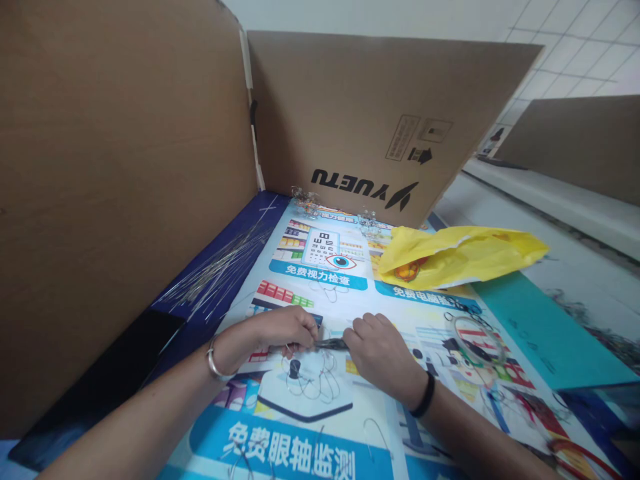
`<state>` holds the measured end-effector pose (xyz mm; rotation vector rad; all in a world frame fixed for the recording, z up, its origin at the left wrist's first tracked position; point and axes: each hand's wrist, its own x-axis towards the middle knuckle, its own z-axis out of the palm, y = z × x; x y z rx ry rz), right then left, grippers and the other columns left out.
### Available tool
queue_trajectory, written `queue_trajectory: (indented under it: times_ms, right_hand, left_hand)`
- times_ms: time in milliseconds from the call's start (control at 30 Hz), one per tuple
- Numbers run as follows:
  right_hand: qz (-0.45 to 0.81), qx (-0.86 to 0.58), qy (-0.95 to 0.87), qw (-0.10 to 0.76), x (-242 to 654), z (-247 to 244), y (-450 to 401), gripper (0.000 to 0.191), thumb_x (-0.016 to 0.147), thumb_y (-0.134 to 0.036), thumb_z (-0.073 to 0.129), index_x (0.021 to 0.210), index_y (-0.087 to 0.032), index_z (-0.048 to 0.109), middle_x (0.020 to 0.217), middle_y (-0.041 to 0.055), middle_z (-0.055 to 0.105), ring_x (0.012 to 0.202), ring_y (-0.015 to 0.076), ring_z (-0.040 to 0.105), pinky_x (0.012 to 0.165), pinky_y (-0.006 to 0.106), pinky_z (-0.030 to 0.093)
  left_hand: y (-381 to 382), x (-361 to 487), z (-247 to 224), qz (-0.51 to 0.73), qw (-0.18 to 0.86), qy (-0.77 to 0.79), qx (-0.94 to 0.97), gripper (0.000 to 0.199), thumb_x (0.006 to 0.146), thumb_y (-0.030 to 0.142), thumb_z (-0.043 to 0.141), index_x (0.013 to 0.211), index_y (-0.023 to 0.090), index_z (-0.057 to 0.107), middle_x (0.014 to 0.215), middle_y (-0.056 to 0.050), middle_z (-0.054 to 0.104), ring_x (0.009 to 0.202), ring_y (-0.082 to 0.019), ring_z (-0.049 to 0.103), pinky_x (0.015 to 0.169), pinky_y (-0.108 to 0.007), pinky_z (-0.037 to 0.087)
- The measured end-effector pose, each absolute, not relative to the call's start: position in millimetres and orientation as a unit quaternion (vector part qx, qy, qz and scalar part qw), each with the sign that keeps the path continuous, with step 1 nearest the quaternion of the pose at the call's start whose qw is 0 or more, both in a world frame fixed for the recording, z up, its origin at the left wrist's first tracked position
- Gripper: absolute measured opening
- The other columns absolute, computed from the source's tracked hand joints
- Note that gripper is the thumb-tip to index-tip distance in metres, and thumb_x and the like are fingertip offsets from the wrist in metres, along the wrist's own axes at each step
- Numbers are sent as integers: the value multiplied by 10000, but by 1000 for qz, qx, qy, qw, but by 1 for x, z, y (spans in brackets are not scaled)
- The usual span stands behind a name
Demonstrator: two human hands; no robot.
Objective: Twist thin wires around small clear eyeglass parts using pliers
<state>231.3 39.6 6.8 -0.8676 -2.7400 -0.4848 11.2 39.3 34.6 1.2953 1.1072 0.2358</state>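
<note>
My right hand (377, 350) is closed around a pair of dark pliers (331, 344), whose narrow jaws point left and reach my left fingertips. The fingers of my left hand (290, 330) are pinched together on a bent thin wire (327, 377), which hangs in loops just below; the exact grip point is hidden by the fingers. Both hands are over the printed sheet (305, 400). More bent wire pieces (250, 457) lie on the sheet in front of me, and a curved wire (375, 437) lies a little to their right.
Straight wires (215, 270) lie in a bundle at the left. A yellow plastic bag (465, 257) rests at the back right, near a round hoop (479, 340) and a teal sheet (555, 333). Cardboard panels (350, 100) stand at the back and left. Small wire clusters (369, 223) sit by the back panel.
</note>
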Motion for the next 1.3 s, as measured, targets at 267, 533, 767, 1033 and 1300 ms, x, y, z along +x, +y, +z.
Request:
queue_trajectory:
  times_ms: [267, 533, 767, 1033, 1300]
  right_hand:
    - [-145, -312, -932, 111, 233, 4, 35, 116, 757, -121, 498, 661, -186, 512, 644, 31, 502, 629, 158, 368, 599, 315, 199]
    - [-91, -359, -918, 140, 233, 4, 37, 71, 730, -166, 550, 666, -195, 533, 641, 10, 518, 631, 145, 406, 600, 291, 217]
    - [-126, -334, -923, 145, 234, 5, 41, 75, 719, -140, 550, 667, -190, 531, 667, 27, 499, 675, 164, 381, 628, 307, 219]
    - [-159, -267, -937, 159, 244, 16, 49, 79, 768, -165, 501, 718, -181, 559, 675, 28, 478, 690, 167, 360, 652, 326, 240]
    - [-173, -270, -930, 180, 245, 16, 50, 107, 800, -148, 491, 809, -183, 592, 689, 26, 502, 703, 163, 381, 658, 323, 252]
  left_hand:
    - [38, 12, 34, 111, 650, 490, 570, 78, 573, 183, 534, 631, 150, 573, 424, 67, 458, 342, -64, 388, 360, -187, 321]
    - [37, 11, 30, 183, 654, 475, 559, 67, 637, 209, 536, 656, 147, 555, 435, 65, 457, 347, -63, 382, 351, -187, 273]
    - [36, 12, 35, 168, 656, 487, 551, 51, 631, 174, 538, 664, 142, 559, 409, 76, 442, 334, -51, 367, 337, -169, 251]
    - [39, 7, 33, 167, 655, 471, 567, 49, 624, 174, 542, 639, 139, 574, 426, 66, 451, 335, -48, 361, 334, -176, 226]
    - [38, 5, 37, 78, 643, 459, 608, 140, 635, 172, 550, 724, 144, 655, 420, 70, 440, 334, -50, 324, 346, -194, 207]
